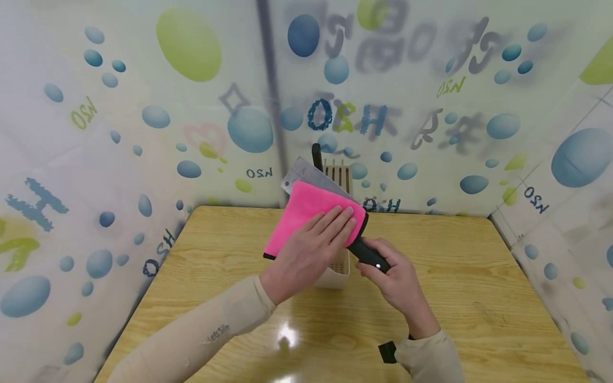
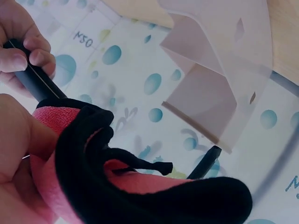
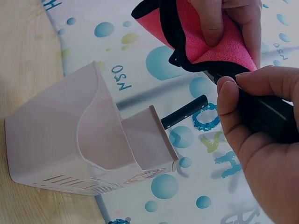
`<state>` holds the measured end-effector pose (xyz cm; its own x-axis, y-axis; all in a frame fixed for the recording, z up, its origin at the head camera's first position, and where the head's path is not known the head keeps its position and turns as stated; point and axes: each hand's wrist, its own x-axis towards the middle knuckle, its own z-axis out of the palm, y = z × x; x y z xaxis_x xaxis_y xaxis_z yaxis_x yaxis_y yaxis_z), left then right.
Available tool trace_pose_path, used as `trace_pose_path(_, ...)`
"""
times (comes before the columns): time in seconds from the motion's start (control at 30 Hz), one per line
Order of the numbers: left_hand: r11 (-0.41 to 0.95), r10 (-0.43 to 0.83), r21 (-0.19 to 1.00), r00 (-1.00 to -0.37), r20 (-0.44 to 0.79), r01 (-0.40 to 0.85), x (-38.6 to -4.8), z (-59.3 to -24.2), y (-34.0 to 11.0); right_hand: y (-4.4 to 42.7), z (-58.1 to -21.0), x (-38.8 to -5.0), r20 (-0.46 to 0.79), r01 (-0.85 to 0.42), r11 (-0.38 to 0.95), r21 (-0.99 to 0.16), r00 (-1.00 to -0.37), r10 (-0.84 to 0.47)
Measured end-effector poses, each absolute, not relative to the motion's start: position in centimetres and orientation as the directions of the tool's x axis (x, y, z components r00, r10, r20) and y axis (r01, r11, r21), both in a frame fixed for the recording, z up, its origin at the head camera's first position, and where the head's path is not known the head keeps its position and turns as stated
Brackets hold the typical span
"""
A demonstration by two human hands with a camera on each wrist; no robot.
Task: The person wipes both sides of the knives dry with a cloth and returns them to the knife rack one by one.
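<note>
A cleaver (image 1: 313,175) with a broad steel blade and black handle is held in the air above the table. My right hand (image 1: 395,276) grips its black handle (image 3: 264,109). Folded over much of the blade is a pink cloth (image 1: 287,223) with black edging. My left hand (image 1: 311,250) lies across the cloth, fingers nearly straight on top. In the right wrist view, the left thumb (image 3: 211,30) presses the cloth from the other side, pinching it around the blade. The cloth hides most of the blade in both wrist views.
Behind and below the hands, a pale plastic knife holder (image 3: 51,126) with slots stands on the wooden table (image 1: 215,239). Another black handle (image 1: 316,157) sticks up from it. A patterned curtain (image 1: 416,80) surrounds the table's back and sides.
</note>
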<state>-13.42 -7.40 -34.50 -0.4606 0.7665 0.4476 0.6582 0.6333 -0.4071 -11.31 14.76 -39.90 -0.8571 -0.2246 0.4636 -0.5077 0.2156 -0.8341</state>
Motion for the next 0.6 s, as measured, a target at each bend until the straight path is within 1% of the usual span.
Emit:
trace_pose_path(0.3,0.652,0.753,-0.419,-0.474,0.457,0.632,-14.3,-34.4,-8.0,15.2,-40.1,-11.2,0.419,-0.465,0.206,-0.861,-0.878,-0.232)
trace_pose_path(0.43,0.685,0.725,-0.418,-0.497,0.477,0.597,-15.0,-34.3,-8.4,15.4,-40.1,-11.0,0.402,-0.447,0.198,-0.872,-0.886,-0.23)
trace_pose_path(0.6,0.717,0.691,-0.377,-0.523,0.499,0.586,-15.7,-34.2,-9.3,15.7,-40.2,-10.7,0.405,-0.448,0.19,-0.873,-0.885,-0.229)
